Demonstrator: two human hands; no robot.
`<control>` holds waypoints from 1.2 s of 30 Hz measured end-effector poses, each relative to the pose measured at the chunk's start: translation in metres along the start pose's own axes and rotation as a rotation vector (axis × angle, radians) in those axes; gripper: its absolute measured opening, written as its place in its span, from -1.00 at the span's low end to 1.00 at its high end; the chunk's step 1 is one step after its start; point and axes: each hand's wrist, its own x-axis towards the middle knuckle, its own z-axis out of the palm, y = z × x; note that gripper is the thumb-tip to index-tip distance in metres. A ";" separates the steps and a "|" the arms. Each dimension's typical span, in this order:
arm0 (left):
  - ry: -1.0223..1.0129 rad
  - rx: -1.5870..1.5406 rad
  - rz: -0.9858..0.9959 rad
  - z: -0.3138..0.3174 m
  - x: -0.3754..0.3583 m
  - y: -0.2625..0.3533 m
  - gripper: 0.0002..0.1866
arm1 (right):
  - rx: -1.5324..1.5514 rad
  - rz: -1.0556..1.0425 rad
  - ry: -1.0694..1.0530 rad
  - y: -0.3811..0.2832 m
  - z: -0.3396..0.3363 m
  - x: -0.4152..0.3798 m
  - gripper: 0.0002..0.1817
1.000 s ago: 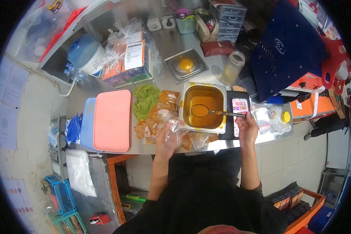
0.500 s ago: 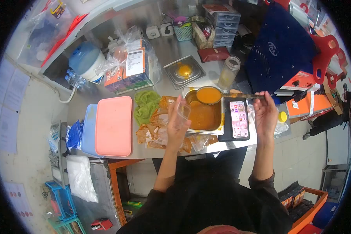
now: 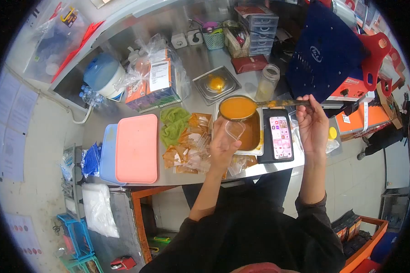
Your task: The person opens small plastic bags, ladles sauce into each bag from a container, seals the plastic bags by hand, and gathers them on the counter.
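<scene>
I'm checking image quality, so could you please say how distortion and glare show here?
Head view: black corners and the bowed edge of the counter suggest wide-angle distortion; head view: glare whitens it near the phone; head view: clear plastic in the left hand is hard to outline.

Plenty of print, hardly a word legible

The large dark-blue panel dotted with light specks (image 3: 323,63) carries an oval white logo (image 3: 315,54); its letters seem to start with H, the rest unclear. On the orange-and-purple cardboard box wrapped in clear plastic (image 3: 152,94), big white letters run along the orange side, possibly ending in "SI". The white rectangular paper label (image 3: 160,75) on that box bears lines of print too small to read. Also illegible are the yellow-and-black tag (image 3: 69,18) at the upper left, the light lettering on the red-fronted machine (image 3: 346,89), and the captions under the colourful icons on the lit phone screen (image 3: 280,138).
</scene>
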 end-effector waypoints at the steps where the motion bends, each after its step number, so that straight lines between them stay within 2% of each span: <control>1: 0.030 -0.054 -0.025 0.003 0.000 0.002 -0.25 | -0.003 0.013 0.013 0.003 -0.002 -0.001 -0.81; 8: 0.023 -0.104 -0.071 0.004 -0.002 0.002 -0.27 | -0.053 0.033 0.022 0.008 -0.004 -0.010 -0.80; 11: 0.034 -0.089 -0.102 0.009 0.000 0.008 -0.16 | -0.079 0.014 0.001 0.007 -0.003 -0.013 -0.79; 19: 0.034 -0.184 -0.034 0.007 0.001 0.006 -0.28 | -0.125 -0.052 -0.049 0.004 0.004 -0.017 -0.75; 25: 0.053 -0.187 -0.018 0.008 0.003 0.003 -0.28 | -0.150 -0.107 -0.085 0.003 0.006 -0.020 -0.72; 31: 0.109 -0.190 -0.004 0.018 0.009 0.015 -0.26 | -0.227 -0.239 -0.144 0.003 0.013 -0.027 -0.71; 36: 0.149 -0.171 0.001 0.019 0.008 0.017 -0.21 | -0.366 -0.428 -0.203 0.004 0.017 -0.037 -0.70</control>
